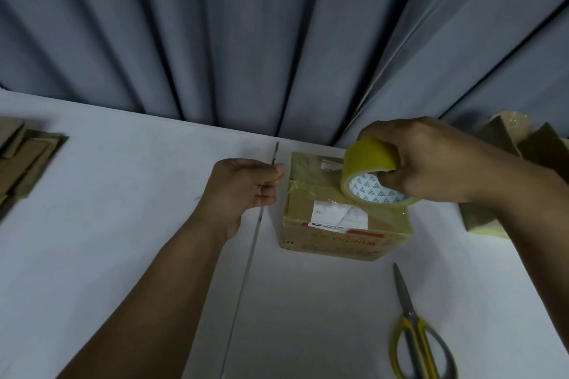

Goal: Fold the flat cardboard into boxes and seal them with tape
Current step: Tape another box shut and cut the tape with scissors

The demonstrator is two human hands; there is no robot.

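A small folded cardboard box (335,240) stands on the white table (123,224), its top flaps closed under yellowish tape, with white labels on top. My right hand (431,160) grips a roll of yellow tape (369,169) just above the box's far right corner. My left hand (243,184) hovers just left of the box with fingers curled; whether it pinches a strip of tape is not clear.
Yellow-handled scissors (415,332) lie on the table near the front right. Flat cardboard pieces (24,160) are stacked at the left edge. More folded boxes (505,144) sit at the far right. A grey curtain (277,24) hangs behind the table.
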